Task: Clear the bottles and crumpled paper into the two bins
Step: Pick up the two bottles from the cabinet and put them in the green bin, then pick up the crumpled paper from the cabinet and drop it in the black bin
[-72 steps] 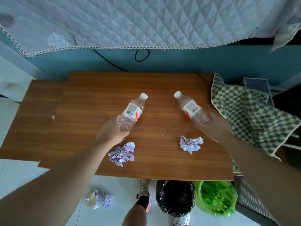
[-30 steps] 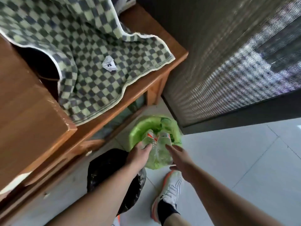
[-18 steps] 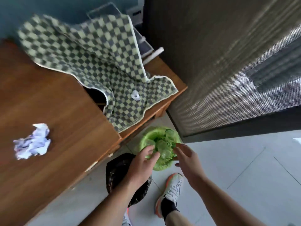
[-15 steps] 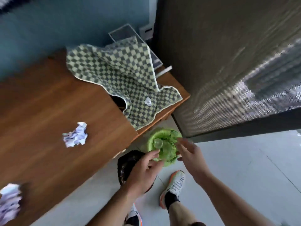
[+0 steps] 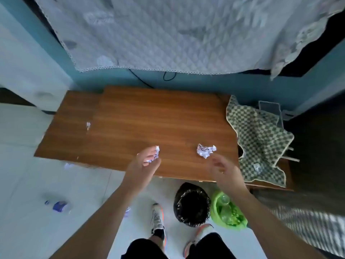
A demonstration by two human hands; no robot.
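Two crumpled paper balls lie near the front edge of the wooden table [image 5: 149, 120]. My left hand [image 5: 143, 166] has its fingers curled around the left paper ball [image 5: 155, 151], which is partly hidden by them. The right paper ball [image 5: 205, 150] lies free on the table. My right hand [image 5: 223, 170] hovers just in front of it with fingers apart, holding nothing. On the floor below the table edge stand the black bin [image 5: 192, 204] and the green bin [image 5: 230, 214]. Clear bottles [image 5: 224, 199] lie inside the green one.
A green checked cloth [image 5: 259, 139] drapes over the table's right end. A small paper scrap [image 5: 88, 124] sits at the table's left. Litter [image 5: 59, 205] lies on the white floor to the left. My feet [image 5: 157, 219] stand beside the bins.
Both bottles went from my hands into the green bin. My view swung back to the table; my left hand closed on the left paper ball and my right hand reached toward the right one.
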